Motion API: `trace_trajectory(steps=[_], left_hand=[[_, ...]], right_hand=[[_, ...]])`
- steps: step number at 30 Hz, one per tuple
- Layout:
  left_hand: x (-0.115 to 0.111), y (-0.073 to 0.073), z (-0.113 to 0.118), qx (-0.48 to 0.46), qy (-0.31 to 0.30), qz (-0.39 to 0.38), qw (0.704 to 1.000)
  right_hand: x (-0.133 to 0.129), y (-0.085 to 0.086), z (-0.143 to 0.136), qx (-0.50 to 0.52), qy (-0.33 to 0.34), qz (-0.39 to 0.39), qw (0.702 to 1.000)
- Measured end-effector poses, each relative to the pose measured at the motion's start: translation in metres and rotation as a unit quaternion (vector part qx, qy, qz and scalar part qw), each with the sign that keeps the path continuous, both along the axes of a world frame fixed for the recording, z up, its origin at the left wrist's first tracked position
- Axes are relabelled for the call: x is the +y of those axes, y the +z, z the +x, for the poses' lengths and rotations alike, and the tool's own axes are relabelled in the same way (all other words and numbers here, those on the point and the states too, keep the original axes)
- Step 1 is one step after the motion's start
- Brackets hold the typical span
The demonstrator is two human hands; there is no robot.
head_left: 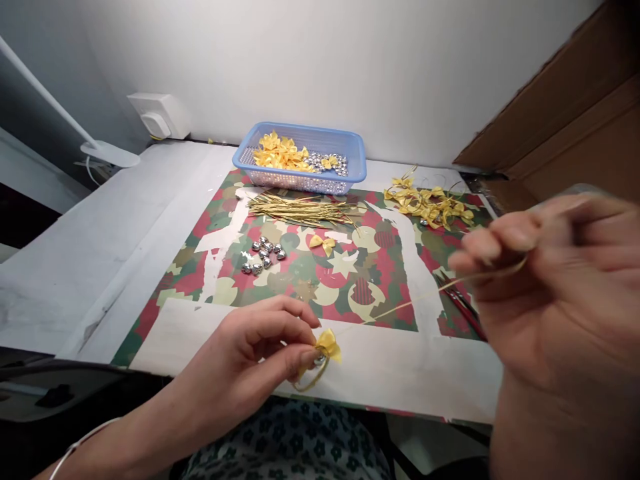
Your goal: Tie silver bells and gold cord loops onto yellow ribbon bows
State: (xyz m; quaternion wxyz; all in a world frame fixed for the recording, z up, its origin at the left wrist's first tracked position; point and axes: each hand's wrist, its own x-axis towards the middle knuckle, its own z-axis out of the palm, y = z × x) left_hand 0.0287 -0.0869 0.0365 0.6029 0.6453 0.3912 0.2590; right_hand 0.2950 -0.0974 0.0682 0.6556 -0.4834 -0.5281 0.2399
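Note:
Near the table's front edge, my left hand (pixel 273 343) pinches a yellow ribbon bow (pixel 328 345) with a small silver bell (pixel 319 360) against it. A loop of gold cord (pixel 314 384) hangs below the bow. From there a thin gold strand (pixel 400 308) runs taut up to the right. Its far end is pinched between the fingertips of my right hand (pixel 555 280), raised close to the camera and slightly blurred. Beyond my left hand lie several loose silver bells (pixel 265 253) and a single yellow bow (pixel 323 245).
A blue basket (pixel 357 157) at the back holds yellow bows and silver bells. Before it lies a bundle of gold ties (pixel 300 210). Finished-looking bows with ties (pixel 433 205) are heaped right. Red-handled pliers (pixel 465 307) lie partly behind my right hand. Cardboard (pixel 560 107) stands right.

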Motion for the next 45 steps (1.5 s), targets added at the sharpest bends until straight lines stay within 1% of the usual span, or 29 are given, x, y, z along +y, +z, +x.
trace_trajectory(steps=[1, 2, 3, 5, 7, 9, 11, 14, 16, 20, 24, 28, 31, 33, 35, 36, 37, 39, 41, 43, 45], left_hand=[[-0.001, 0.001, 0.001, -0.001, -0.004, 0.007, 1.0], [-0.002, 0.002, 0.003, 0.005, -0.007, 0.022, 1.0], [-0.002, 0.002, 0.003, 0.016, -0.01, 0.041, 0.999], [-0.003, 0.002, 0.004, 0.039, -0.02, 0.084, 0.996], [-0.004, 0.002, 0.004, 0.042, -0.028, 0.112, 0.992], [-0.005, 0.002, 0.003, 0.028, -0.034, 0.105, 0.994], [-0.006, 0.002, 0.001, 0.005, -0.034, 0.056, 0.998], [-0.007, 0.004, -0.002, -0.032, -0.037, -0.036, 0.998], [-0.007, 0.006, -0.004, -0.045, -0.042, -0.07, 0.996], [-0.006, 0.009, -0.004, -0.048, -0.038, -0.079, 0.995], [-0.003, 0.013, -0.003, -0.067, -0.038, -0.097, 0.992], [0.0, 0.015, -0.002, -0.078, -0.024, -0.128, 0.988], [0.001, 0.013, -0.003, -0.077, -0.006, -0.139, 0.987], [0.001, 0.011, -0.003, -0.063, 0.003, -0.121, 0.991], [0.0, 0.008, -0.002, -0.039, 0.012, -0.062, 0.997], [-0.001, 0.007, -0.002, -0.026, 0.019, -0.023, 0.999], [-0.002, 0.007, -0.002, -0.013, 0.027, 0.019, 0.999], [-0.004, 0.006, -0.001, 0.008, 0.043, 0.095, 0.995], [-0.006, 0.005, 0.0, 0.018, 0.056, 0.149, 0.987], [-0.007, 0.006, 0.0, 0.022, 0.058, 0.177, 0.982], [-0.008, 0.006, 0.0, 0.02, 0.058, 0.184, 0.981]], right_hand=[[-0.003, -0.002, -0.006, 0.053, 0.044, -0.031, 0.997], [-0.007, -0.004, -0.013, 0.08, 0.102, -0.069, 0.989], [-0.012, -0.005, -0.021, 0.057, 0.13, -0.111, 0.984], [-0.021, -0.007, -0.036, -0.083, 0.18, -0.151, 0.969], [-0.028, -0.008, -0.045, -0.209, 0.223, -0.165, 0.938], [-0.03, -0.009, -0.05, -0.265, 0.258, -0.182, 0.911], [-0.031, -0.01, -0.052, -0.281, 0.273, -0.197, 0.899], [-0.031, -0.012, -0.053, -0.279, 0.273, -0.194, 0.9], [-0.031, -0.012, -0.054, -0.264, 0.275, -0.191, 0.904], [-0.03, -0.011, -0.056, -0.25, 0.281, -0.193, 0.906], [-0.027, -0.01, -0.056, -0.258, 0.28, -0.194, 0.904], [-0.027, -0.006, -0.055, -0.272, 0.231, -0.149, 0.922], [-0.035, -0.004, -0.057, -0.265, 0.202, -0.111, 0.936], [-0.044, -0.006, -0.06, -0.223, 0.178, -0.105, 0.953], [-0.051, -0.011, -0.063, -0.172, 0.146, -0.112, 0.968], [-0.053, -0.014, -0.064, -0.165, 0.138, -0.125, 0.969], [-0.055, -0.016, -0.065, -0.175, 0.139, -0.132, 0.966], [-0.055, -0.021, -0.066, -0.23, 0.158, -0.133, 0.951], [-0.056, -0.025, -0.066, -0.281, 0.164, -0.098, 0.941], [-0.056, -0.029, -0.067, -0.311, 0.145, -0.068, 0.937], [-0.058, -0.032, -0.069, -0.33, 0.119, -0.061, 0.934]])
